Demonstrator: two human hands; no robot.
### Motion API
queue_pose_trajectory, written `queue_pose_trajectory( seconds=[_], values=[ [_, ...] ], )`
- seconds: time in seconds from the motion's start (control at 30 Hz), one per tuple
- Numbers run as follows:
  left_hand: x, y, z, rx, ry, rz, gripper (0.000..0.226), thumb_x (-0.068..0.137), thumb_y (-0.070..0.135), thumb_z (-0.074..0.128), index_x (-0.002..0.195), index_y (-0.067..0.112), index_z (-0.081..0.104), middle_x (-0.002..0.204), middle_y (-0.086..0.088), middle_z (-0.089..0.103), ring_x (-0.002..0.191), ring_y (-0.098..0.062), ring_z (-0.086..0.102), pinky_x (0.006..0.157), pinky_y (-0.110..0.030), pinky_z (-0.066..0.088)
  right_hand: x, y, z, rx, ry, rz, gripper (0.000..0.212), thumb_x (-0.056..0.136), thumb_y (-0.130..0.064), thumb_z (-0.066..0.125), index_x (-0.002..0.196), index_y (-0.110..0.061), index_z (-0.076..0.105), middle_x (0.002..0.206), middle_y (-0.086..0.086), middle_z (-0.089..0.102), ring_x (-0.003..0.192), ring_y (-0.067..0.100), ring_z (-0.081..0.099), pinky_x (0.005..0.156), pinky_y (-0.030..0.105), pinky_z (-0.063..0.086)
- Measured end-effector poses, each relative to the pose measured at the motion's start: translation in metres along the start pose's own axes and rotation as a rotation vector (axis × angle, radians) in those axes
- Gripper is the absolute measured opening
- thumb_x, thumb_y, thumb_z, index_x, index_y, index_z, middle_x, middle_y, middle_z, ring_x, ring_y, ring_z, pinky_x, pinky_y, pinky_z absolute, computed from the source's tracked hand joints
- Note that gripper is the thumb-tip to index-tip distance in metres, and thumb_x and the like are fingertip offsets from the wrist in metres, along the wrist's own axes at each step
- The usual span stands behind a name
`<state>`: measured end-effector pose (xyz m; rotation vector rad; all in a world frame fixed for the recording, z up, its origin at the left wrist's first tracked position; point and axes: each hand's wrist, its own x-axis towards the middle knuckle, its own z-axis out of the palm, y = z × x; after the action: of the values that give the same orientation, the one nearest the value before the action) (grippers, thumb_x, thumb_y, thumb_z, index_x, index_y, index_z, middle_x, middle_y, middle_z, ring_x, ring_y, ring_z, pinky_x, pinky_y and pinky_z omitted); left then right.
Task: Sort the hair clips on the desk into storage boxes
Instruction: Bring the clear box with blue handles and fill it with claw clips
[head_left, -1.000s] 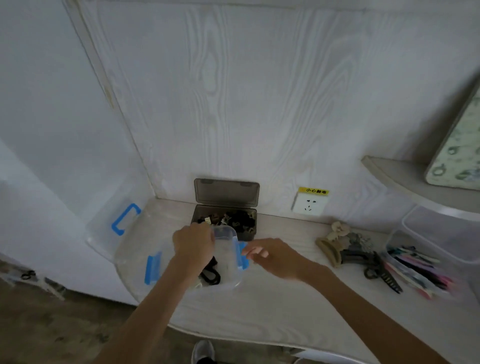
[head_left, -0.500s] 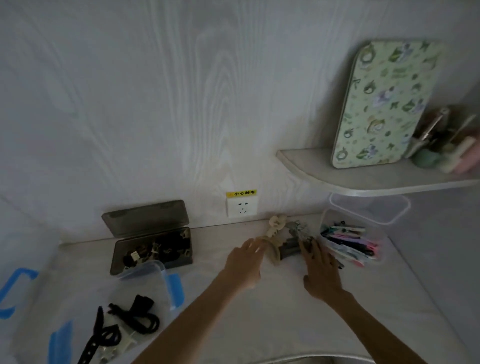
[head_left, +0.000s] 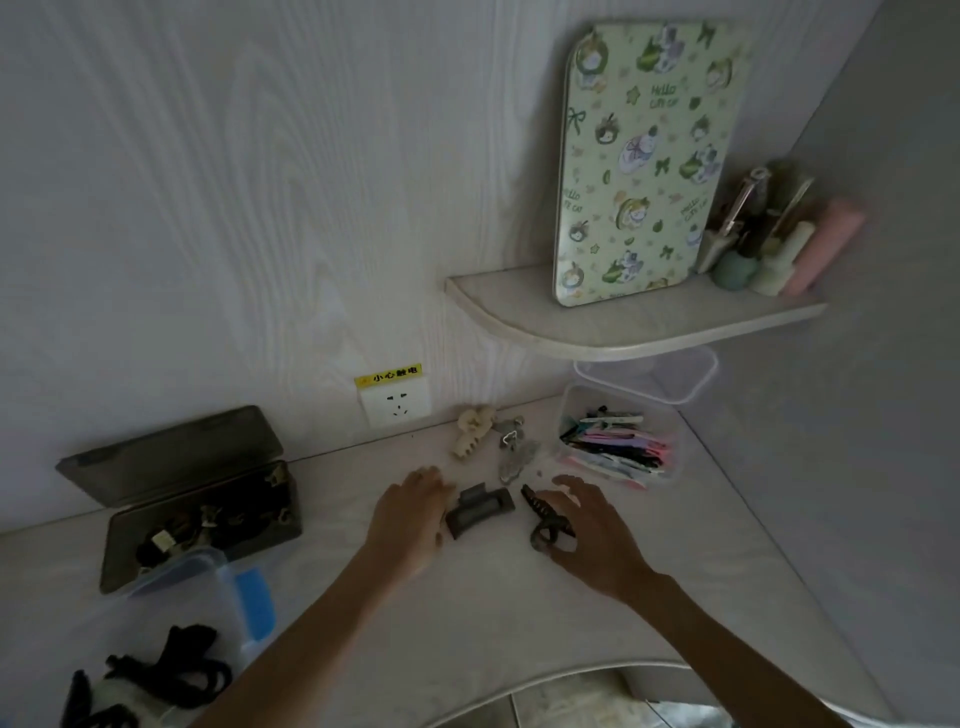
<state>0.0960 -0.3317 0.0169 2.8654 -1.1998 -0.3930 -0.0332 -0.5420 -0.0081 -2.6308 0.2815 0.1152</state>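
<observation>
Both hands open; clear box (head_left: 670, 415) w/ colored clips (head_left: 615, 441).

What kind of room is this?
Probably a bedroom or dorm vanity corner: hair clips loose on a desk, a patterned mirror and cosmetics on a wall shelf.

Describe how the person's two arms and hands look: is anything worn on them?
Both forearms are bare up to the bottom edge of the picture, with no sleeves in view. The left hand and the right hand wear no gloves. I see no watch, bracelet or ring, although the dim light could hide a thin ring.
</observation>
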Motion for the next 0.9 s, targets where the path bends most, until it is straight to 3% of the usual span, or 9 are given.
queue_pose_trajectory(
  seconds=[0.17, 0.27, 0.33, 0.47, 0.57, 0.63, 0.77, 0.83, 0.9],
  values=[
    [-0.02, -0.016, 0.01, -0.134, -0.047, -0.055, 0.01, 0.089, 0.005, 0.051, 0.09, 0.015, 0.051, 0.118, -0.002, 0.045, 0.08, -0.004, 0.043, 0.063, -0.021, 0.043, -0.013, -0.003, -0.003, 0.034, -0.149, 0.155, 0.06, 0.087, -0.041, 0.058, 0.14, -0.033, 0.029, 0.125, -0.002, 0.054, 0.111, 0.016, 0.052, 0.083, 0.025, 0.043],
    [-0.035, -0.021, 0.015, -0.166, -0.043, -0.057, 0.024, 0.089, 0.007, 0.048, 0.07, 0.022, 0.047, 0.102, -0.002, 0.053, 0.083, -0.011, 0.051, 0.056, -0.015, 0.033, -0.008, -0.011, -0.015, 0.08, -0.29, 0.25, 0.061, 0.085, -0.04, 0.062, 0.136, -0.028, 0.032, 0.127, 0.005, 0.057, 0.109, 0.023, 0.057, 0.08, 0.026, 0.042],
    [-0.049, -0.023, 0.017, -0.278, 0.01, -0.094, 0.019, 0.088, 0.008, 0.052, 0.079, 0.023, 0.059, 0.099, 0.005, 0.059, 0.085, -0.01, 0.056, 0.057, -0.011, 0.03, -0.003, -0.024, -0.026, 0.14, -0.325, 0.288, 0.058, 0.085, -0.043, 0.061, 0.135, -0.026, 0.037, 0.129, 0.007, 0.056, 0.11, 0.023, 0.057, 0.085, 0.027, 0.044],
    [-0.083, -0.027, 0.005, -0.675, 0.241, -0.229, 0.015, 0.086, 0.035, 0.063, 0.1, 0.033, 0.067, 0.09, 0.026, 0.062, 0.081, 0.006, 0.061, 0.072, -0.008, 0.047, 0.006, -0.083, -0.045, 0.436, -0.315, 0.253, 0.056, 0.087, -0.038, 0.06, 0.132, -0.016, 0.035, 0.119, 0.009, 0.061, 0.088, 0.016, 0.064, 0.069, 0.021, 0.051],
    [-0.121, -0.04, -0.012, -0.892, 0.475, -0.315, 0.024, 0.08, 0.058, 0.06, 0.098, 0.043, 0.061, 0.091, 0.022, 0.067, 0.087, 0.004, 0.063, 0.076, -0.021, 0.053, 0.014, -0.139, -0.042, 0.52, -0.351, 0.148, 0.057, 0.087, -0.033, 0.062, 0.131, -0.01, 0.035, 0.117, 0.009, 0.063, 0.092, 0.02, 0.066, 0.077, 0.028, 0.053],
    [-0.148, -0.053, -0.023, -0.971, 0.624, -0.421, 0.031, 0.076, 0.062, 0.061, 0.1, 0.043, 0.061, 0.092, 0.02, 0.068, 0.087, 0.003, 0.064, 0.072, -0.018, 0.052, 0.018, -0.177, -0.037, 0.553, -0.374, 0.085, 0.052, 0.087, -0.033, 0.062, 0.129, -0.013, 0.038, 0.105, 0.002, 0.061, 0.082, 0.014, 0.063, 0.062, 0.018, 0.049],
    [-0.216, -0.091, -0.027, -1.187, 0.871, -0.612, 0.023, 0.078, 0.021, 0.073, 0.1, 0.024, 0.067, 0.091, 0.008, 0.073, 0.085, -0.003, 0.068, 0.072, -0.013, 0.055, 0.021, -0.263, -0.016, 0.364, -0.479, -0.12, 0.044, 0.086, -0.039, 0.062, 0.117, -0.01, 0.055, 0.096, 0.006, 0.061, 0.086, 0.02, 0.062, 0.07, 0.026, 0.048],
    [-0.246, -0.11, -0.021, -1.225, 0.86, -0.67, 0.026, 0.077, 0.01, 0.073, 0.098, 0.023, 0.066, 0.094, 0.004, 0.073, 0.085, -0.003, 0.069, 0.071, -0.012, 0.054, 0.017, -0.303, -0.004, 0.165, -0.514, -0.277, 0.038, 0.087, -0.046, 0.058, 0.104, -0.012, 0.061, 0.1, 0.007, 0.062, 0.096, 0.024, 0.062, 0.067, 0.026, 0.043],
    [-0.26, -0.122, -0.015, -1.226, 0.74, -0.704, 0.027, 0.081, 0.009, 0.07, 0.1, 0.027, 0.063, 0.097, 0.002, 0.072, 0.083, -0.003, 0.069, 0.075, -0.016, 0.055, 0.015, -0.33, 0.014, 0.068, -0.533, -0.351, 0.042, 0.088, -0.044, 0.056, 0.122, -0.019, 0.053, 0.117, 0.001, 0.057, 0.105, 0.016, 0.056, 0.067, 0.019, 0.04]
  ],
)
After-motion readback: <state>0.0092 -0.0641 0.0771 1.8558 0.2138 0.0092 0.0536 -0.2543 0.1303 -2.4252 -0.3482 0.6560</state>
